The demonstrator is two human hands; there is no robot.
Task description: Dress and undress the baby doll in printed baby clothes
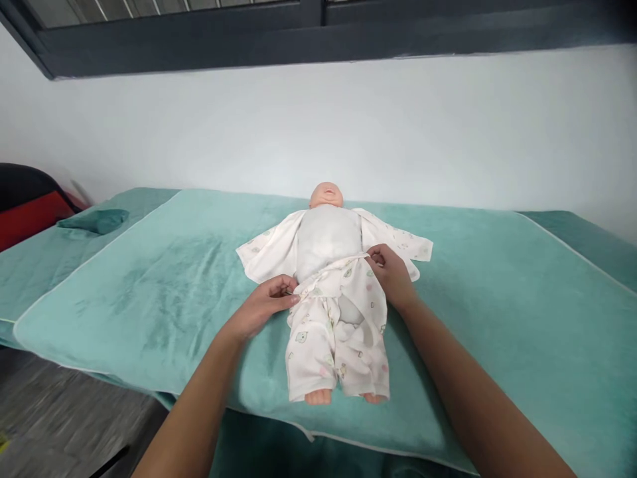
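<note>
A baby doll [327,194] lies on its back, head toward the wall and feet toward me. Its printed white shirt [273,249] is spread wide at both sides, leaving the pale grey torso [329,238] bare. White printed baby pants [311,352] cover the legs, with a grey patch showing through an opening at the crotch. At the waistband's left side, my left hand [266,302] pinches the cloth. My right hand [391,272] grips the waistband's right side, somewhat higher up. The doll's toes poke out of both pant cuffs.
A green sheet [149,299] covers the bed under the doll. A small green cushion [94,221] lies at the far left, near a red and black chair [30,206]. Behind the bed rises a white wall [318,133] below a dark window frame [199,43].
</note>
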